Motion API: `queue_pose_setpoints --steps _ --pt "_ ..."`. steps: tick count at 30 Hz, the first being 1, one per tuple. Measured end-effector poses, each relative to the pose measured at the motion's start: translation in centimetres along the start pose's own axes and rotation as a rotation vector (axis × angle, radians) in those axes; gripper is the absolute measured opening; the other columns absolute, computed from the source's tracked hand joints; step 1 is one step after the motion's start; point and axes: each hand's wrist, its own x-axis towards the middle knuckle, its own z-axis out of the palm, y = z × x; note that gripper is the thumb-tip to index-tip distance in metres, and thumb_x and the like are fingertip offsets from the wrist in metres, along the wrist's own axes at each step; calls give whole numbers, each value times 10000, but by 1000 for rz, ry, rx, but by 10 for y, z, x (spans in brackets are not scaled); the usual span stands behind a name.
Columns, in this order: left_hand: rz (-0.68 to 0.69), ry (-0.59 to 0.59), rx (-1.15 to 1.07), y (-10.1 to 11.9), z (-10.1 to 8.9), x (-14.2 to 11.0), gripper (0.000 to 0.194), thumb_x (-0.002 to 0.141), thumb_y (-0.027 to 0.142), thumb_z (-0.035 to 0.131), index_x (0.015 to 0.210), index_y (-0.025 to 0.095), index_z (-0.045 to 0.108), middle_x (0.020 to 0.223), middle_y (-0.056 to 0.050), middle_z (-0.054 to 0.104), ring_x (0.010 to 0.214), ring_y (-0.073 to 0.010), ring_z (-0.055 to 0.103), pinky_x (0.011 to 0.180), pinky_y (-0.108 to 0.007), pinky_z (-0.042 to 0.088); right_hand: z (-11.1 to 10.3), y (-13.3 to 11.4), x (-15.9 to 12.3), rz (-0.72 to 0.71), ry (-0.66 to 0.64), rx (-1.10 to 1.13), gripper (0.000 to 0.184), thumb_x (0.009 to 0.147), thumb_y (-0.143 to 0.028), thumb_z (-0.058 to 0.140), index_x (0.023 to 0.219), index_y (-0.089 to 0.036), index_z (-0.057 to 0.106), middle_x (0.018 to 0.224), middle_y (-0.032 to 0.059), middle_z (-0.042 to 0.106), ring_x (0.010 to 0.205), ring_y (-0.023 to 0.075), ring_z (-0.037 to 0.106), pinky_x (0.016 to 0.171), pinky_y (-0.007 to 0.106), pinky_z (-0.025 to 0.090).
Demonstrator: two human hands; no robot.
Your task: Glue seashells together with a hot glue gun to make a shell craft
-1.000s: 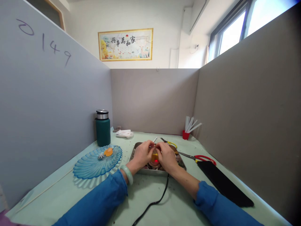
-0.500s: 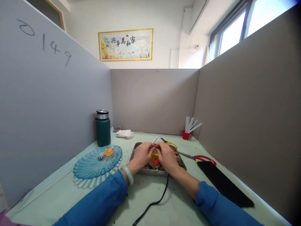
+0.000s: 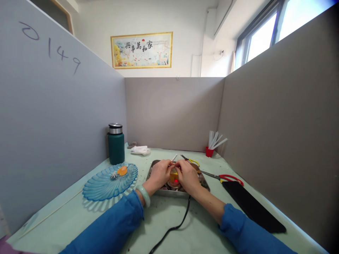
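Observation:
My left hand [image 3: 160, 174] and my right hand [image 3: 186, 175] meet over a metal tray [image 3: 172, 193], fingertips pinched close together. Whatever the fingers hold is too small or too hidden to name. Just below them, inside the tray, sits a round device [image 3: 173, 183] with a yellow part and a glowing red light. Dark, mottled pieces lie around it, partly covered by my hands. A black cord [image 3: 177, 227] runs from the tray's near edge toward me. Behind the fingers a thin white stick [image 3: 174, 157] leans at the tray's far rim.
Left stand a blue shell-shaped plate [image 3: 103, 187] bearing an orange piece [image 3: 122, 171], and a green bottle [image 3: 116, 148]. Right lie yellow-handled scissors [image 3: 194, 162], red-handled scissors [image 3: 230, 178] and a black flat object [image 3: 254, 206]. A red cup [image 3: 209, 152] holds white sticks; a white packet [image 3: 140, 150] lies behind.

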Motion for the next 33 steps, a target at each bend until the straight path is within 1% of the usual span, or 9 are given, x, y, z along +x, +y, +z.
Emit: queue_pose_setpoints --steps 4,9,15,19,24,33 --pt "-4 2 11 0 0 0 190 865 266 458 859 192 633 856 -55 678 787 -174 599 714 -263 423 0 0 0 13 -6 -5 110 849 -149 456 795 -181 547 803 43 605 764 179 529 681 275 369" --pt "3 -1 -32 2 -1 0 196 862 252 458 877 196 645 873 -55 681 808 -173 604 743 -265 432 -1 -2 1 27 -3 -4 103 840 -146 462 819 -176 558 817 50 613 774 182 533 686 277 375" --pt "6 19 -71 5 -4 -2 199 857 269 468 948 198 630 925 -58 674 839 -170 603 762 -263 442 -1 -2 1 37 -2 7 108 835 -142 457 821 -173 560 818 54 613 768 181 540 693 280 383" --pt "13 17 -59 4 -3 -2 193 856 276 472 930 203 634 908 -55 673 840 -175 601 766 -270 439 0 0 1 44 -2 9 102 839 -148 462 836 -173 560 829 54 616 777 182 543 696 280 382" --pt "14 7 -43 3 -3 -2 196 853 249 473 955 201 633 934 -57 677 860 -183 602 777 -281 431 -1 -1 1 53 -12 5 91 832 -144 472 844 -169 559 837 53 615 793 184 543 706 283 383" --pt "11 -2 -10 -1 0 0 193 860 230 467 912 204 652 889 -52 686 829 -178 602 758 -270 427 -1 -1 1 32 -20 7 90 845 -149 467 818 -180 546 827 46 607 798 184 534 706 277 379"
